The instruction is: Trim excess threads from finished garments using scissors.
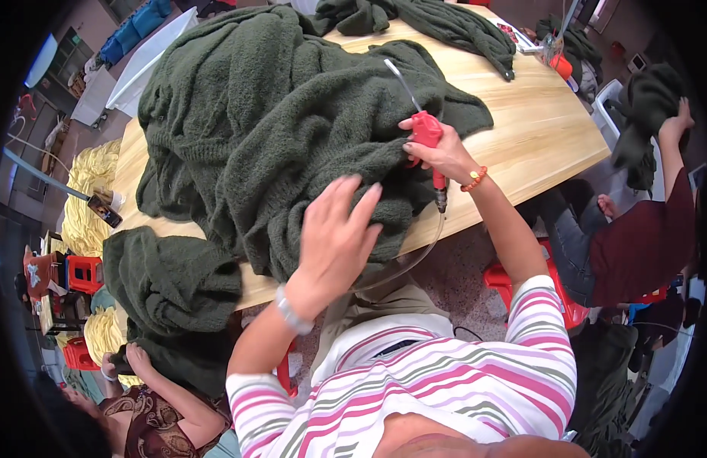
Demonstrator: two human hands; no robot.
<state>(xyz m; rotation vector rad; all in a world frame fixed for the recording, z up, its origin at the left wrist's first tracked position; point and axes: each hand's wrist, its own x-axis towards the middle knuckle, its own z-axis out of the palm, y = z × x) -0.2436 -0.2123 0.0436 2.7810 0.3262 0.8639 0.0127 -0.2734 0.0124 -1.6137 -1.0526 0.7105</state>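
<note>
Had the right hand (pixel 446 153) wrapped pretty snugly around the body of a red air gun (pixel 427 130). Had it out over the right side of the knit pile (pixel 269 114), with the thin metal nozzle (pixel 403 84) pointing away and a bit left, toward the far side of the table (pixel 552 126). Saw the clear hose (pixel 433 243) hanging from the bottom end and curving back toward the waist. As for the left hand (pixel 332 240), had it open, palm down and loosely spread over the near part of the pile, with nothing in it. Couldn't really tell about actual contact with the cloth. Wore an orange bracelet (pixel 474 179) on the right wrist and a pale band (pixel 292 311) on the left one.

Had a smaller green heap (pixel 174 278) at the table's left edge, plus more knits (pixel 452 27) along the far edge. Also spotted a phone (pixel 104 211) on an arm to the left, just by some yellow cloth (pixel 86 183), and a red stool (pixel 84 275) lower down. Noticed one co-worker (pixel 159 420) at lower left with both hands on dark cloth, and another person (pixel 647 248) on the right gripping a dark green knit (pixel 649 99).
</note>
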